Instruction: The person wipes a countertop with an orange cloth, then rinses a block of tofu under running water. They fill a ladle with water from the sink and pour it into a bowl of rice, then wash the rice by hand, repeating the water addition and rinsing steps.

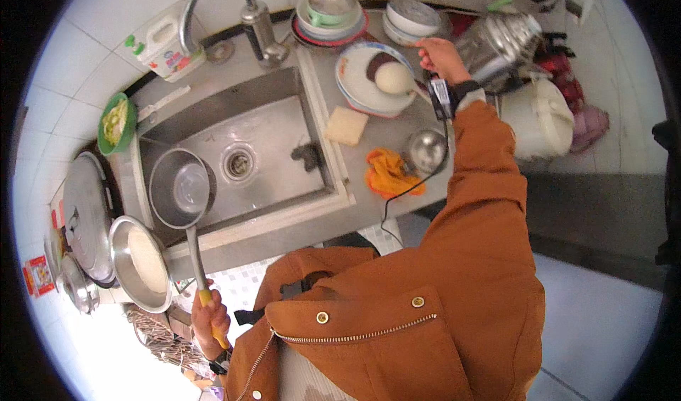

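My left hand (211,316) grips the yellow end of a long-handled grey saucepan (183,188). The pan is over the left part of the stainless steel sink (271,140), and its inside looks wet. My right hand (441,58) reaches over the counter at the back right, its fingers curled near two stacked white bowls (409,21). Whether those fingers hold anything cannot be made out. Just left of that hand, stacked plates (354,76) carry a rounded white object (393,77) and something dark brown.
Around the sink are a faucet (260,34), a detergent jug (165,47), a green bowl of food (117,124) and a stack of dishes (330,15). An orange cloth (391,172), a sponge (346,126) and a metal bowl (427,150) lie right. A metal basin (141,262) stands left.
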`<action>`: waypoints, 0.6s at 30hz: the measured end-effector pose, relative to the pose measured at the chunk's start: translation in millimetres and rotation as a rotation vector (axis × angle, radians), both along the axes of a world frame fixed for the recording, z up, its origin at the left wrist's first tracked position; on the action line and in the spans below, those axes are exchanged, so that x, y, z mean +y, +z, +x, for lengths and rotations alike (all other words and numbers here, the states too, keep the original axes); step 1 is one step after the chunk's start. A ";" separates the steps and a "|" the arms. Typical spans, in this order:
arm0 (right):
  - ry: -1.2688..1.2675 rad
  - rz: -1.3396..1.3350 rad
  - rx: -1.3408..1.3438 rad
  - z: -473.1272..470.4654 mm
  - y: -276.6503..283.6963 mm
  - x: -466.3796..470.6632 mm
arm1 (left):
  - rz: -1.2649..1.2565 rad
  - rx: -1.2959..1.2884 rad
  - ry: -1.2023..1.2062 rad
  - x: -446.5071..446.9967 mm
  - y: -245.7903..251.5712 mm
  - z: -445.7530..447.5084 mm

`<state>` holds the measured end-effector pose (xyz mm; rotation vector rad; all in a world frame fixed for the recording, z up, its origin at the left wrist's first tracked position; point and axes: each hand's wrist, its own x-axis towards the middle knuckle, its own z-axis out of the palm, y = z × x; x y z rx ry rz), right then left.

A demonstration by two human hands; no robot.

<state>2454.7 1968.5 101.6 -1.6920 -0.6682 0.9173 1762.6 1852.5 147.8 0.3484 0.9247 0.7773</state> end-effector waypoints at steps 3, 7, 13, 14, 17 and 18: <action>0.182 -0.092 -0.235 -49.5 24.9 -88.3 | 0.029 -0.015 -0.025 5.9 -7.0 -10.3; 0.042 -0.534 -0.345 -84.7 1.0 -199.8 | 0.038 -0.042 -0.101 16.2 -8.6 -19.8; -0.318 -0.459 0.079 -122.2 -88.4 -254.4 | 0.098 -0.040 -0.198 24.2 -6.2 -22.9; -0.351 -0.402 0.156 -125.0 -99.2 -252.5 | 0.100 -0.024 -0.212 25.3 -5.4 -22.8; -0.438 -0.251 0.322 -125.7 -112.7 -242.8 | 0.092 0.001 -0.232 26.7 -3.0 -21.5; -0.405 -0.269 0.295 -123.7 -109.9 -239.7 | 0.082 -0.005 -0.233 26.1 -2.2 -20.2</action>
